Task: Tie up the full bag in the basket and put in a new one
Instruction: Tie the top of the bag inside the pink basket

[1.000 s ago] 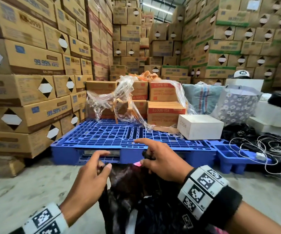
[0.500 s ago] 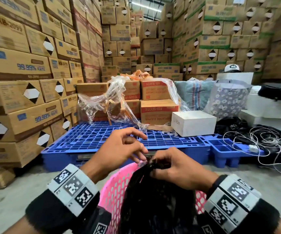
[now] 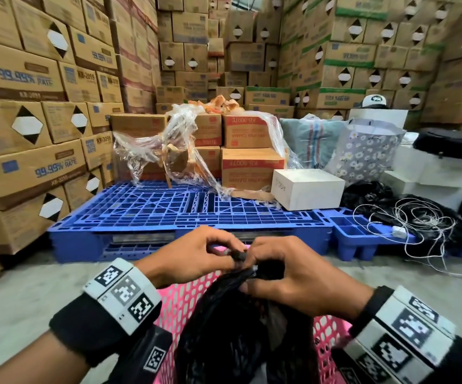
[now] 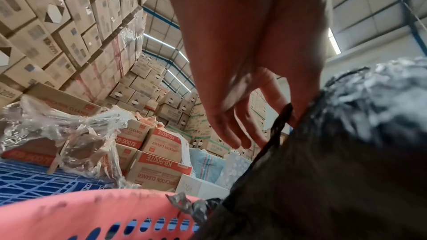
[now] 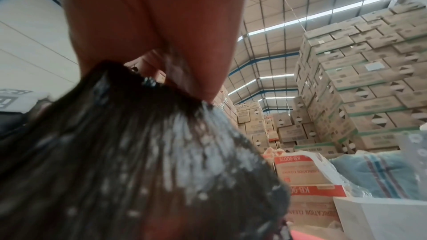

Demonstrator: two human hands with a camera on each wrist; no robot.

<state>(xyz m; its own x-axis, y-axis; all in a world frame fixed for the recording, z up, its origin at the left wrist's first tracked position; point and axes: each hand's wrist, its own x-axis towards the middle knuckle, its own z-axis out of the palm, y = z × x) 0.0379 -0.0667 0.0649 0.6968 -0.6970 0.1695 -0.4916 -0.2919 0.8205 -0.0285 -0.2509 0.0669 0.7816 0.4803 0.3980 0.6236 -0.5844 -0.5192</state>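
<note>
A full black plastic bag stands in a pink perforated basket on the floor in front of me. Its top is gathered into a narrow twisted neck. My left hand pinches a thin black strip at the neck's tip between thumb and fingers. My right hand grips the gathered neck just below, fingers curled round it. In the right wrist view the bunched plastic fans out under the palm. The basket's pink rim shows in the left wrist view. No new bag is in sight.
A blue plastic pallet lies just beyond the basket, with cartons, torn clear wrap and a white box on it. Stacked cardboard boxes wall the left and back. At right lie tangled white cord, black bags and a floral bag.
Both hands came together at the bag's top. The left hand moved from the bag's side to pinch the tip; the neck is now gathered and twisted tighter. The view tilted up.
</note>
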